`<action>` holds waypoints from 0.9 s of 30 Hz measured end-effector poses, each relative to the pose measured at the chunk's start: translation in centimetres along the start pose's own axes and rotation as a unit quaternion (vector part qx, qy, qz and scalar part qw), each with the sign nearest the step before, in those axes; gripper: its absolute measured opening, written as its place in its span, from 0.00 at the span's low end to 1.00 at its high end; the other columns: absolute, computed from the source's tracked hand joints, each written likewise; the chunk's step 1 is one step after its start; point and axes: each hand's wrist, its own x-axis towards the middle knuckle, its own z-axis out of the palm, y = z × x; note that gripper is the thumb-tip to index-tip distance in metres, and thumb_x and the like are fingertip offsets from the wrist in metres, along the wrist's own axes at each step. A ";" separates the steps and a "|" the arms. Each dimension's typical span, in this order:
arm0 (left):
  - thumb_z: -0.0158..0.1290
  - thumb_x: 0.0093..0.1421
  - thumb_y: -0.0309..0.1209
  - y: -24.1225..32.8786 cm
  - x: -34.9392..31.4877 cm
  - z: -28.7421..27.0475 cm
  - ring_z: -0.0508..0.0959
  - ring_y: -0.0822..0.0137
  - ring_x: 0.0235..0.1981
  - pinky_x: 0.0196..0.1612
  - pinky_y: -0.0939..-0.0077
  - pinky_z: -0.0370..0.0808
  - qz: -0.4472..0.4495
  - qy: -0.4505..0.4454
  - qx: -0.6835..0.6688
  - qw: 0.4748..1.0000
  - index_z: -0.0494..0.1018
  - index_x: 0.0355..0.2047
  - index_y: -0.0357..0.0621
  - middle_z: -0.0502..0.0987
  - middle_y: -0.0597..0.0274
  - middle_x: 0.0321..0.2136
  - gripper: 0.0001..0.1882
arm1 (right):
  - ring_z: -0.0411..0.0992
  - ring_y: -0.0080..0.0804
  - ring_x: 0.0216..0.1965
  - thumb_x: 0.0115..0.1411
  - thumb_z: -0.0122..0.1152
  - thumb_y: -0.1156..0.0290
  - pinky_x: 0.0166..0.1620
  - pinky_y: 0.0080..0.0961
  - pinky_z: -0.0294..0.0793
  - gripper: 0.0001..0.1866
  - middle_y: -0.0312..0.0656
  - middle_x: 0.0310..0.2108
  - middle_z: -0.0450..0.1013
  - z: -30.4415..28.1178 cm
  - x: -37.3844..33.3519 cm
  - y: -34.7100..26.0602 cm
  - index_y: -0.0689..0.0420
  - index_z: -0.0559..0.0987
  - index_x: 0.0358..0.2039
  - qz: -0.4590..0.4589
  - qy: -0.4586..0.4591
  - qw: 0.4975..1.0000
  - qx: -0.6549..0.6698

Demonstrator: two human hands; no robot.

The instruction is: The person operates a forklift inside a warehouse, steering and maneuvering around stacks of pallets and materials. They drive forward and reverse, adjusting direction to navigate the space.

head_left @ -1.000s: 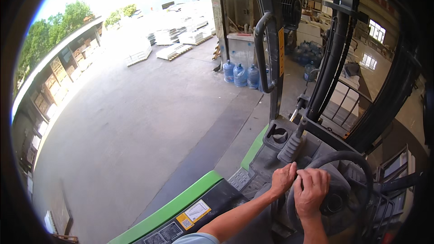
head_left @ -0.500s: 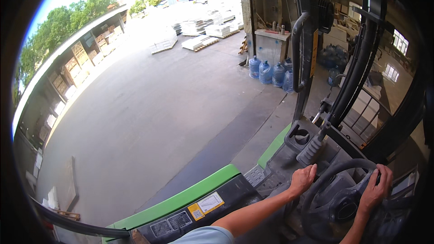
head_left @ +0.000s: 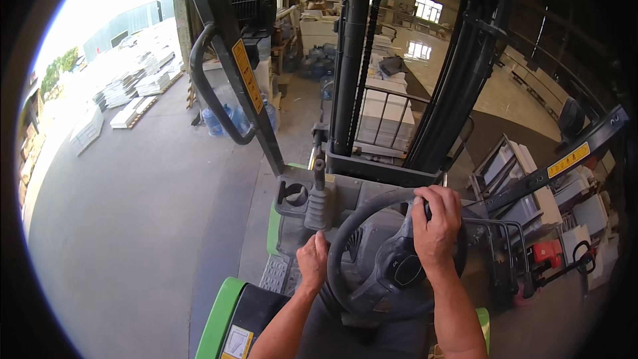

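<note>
In front of me is the black steering wheel (head_left: 347,218) of a green and black forklift. My right hand (head_left: 437,226) is closed over the upper right of its rim. My left hand (head_left: 312,260) is closed just left of the wheel, below an upright lever with a grey ribbed boot (head_left: 319,207). Whatever its curled fingers may hold is hidden. Left of the boot is a round cup holder (head_left: 292,194) in the grey dashboard.
The dark mast (head_left: 351,73) rises ahead, with stacked pale boards (head_left: 385,116) behind its guard. Blue water jugs (head_left: 216,121) stand beyond the left pillar (head_left: 249,86). Piled slabs (head_left: 126,83) lie outside at left. A red pallet jack (head_left: 548,252) and leaning panels are at right.
My view has swung right, from the yard toward the mast and building interior. The right hand stays on the wheel's rim; the left stays closed beside the wheel.
</note>
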 end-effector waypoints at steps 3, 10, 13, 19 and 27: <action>0.45 0.72 0.42 0.0 0.3 0.9 0.80 0.47 0.23 0.31 0.58 0.74 -0.008 -0.017 -0.003 1.000 0.79 0.28 0.34 0.79 0.45 0.21 0.24 | 0.72 0.42 0.38 0.50 0.67 0.81 0.43 0.38 0.72 0.11 0.39 0.37 0.74 -0.3 0.2 0.7 0.56 0.80 0.36 -0.001 0.009 1.000 -0.016; 0.46 0.72 0.40 -0.1 0.6 1.4 0.79 0.50 0.21 0.30 0.59 0.73 -0.021 -0.004 -0.011 1.000 0.78 0.28 0.32 0.78 0.46 0.19 0.23 | 0.72 0.42 0.38 0.50 0.67 0.80 0.42 0.38 0.71 0.12 0.38 0.36 0.73 0.1 0.3 1.1 0.55 0.80 0.37 0.005 0.009 1.000 -0.018; 0.46 0.72 0.39 -0.4 0.6 1.6 0.78 0.53 0.20 0.29 0.60 0.72 -0.024 -0.002 -0.016 1.000 0.77 0.28 0.31 0.77 0.45 0.19 0.23 | 0.71 0.42 0.38 0.50 0.67 0.80 0.43 0.38 0.71 0.12 0.38 0.36 0.73 0.3 0.5 1.1 0.54 0.80 0.37 0.006 0.009 1.000 -0.007; 0.46 0.72 0.39 -1.0 1.1 2.0 0.78 0.52 0.19 0.27 0.58 0.71 -0.015 0.000 -0.023 1.000 0.77 0.27 0.31 0.76 0.45 0.18 0.23 | 0.71 0.42 0.38 0.50 0.67 0.80 0.42 0.38 0.72 0.12 0.37 0.36 0.73 0.8 0.8 0.9 0.54 0.80 0.36 0.019 0.016 1.000 -0.009; 0.46 0.72 0.39 -0.6 1.2 2.1 0.78 0.48 0.20 0.27 0.57 0.71 -0.005 -0.002 0.000 1.000 0.77 0.27 0.32 0.77 0.44 0.18 0.23 | 0.71 0.42 0.38 0.50 0.67 0.81 0.42 0.37 0.72 0.12 0.38 0.36 0.73 0.7 0.8 1.2 0.55 0.80 0.36 0.022 0.016 1.000 -0.009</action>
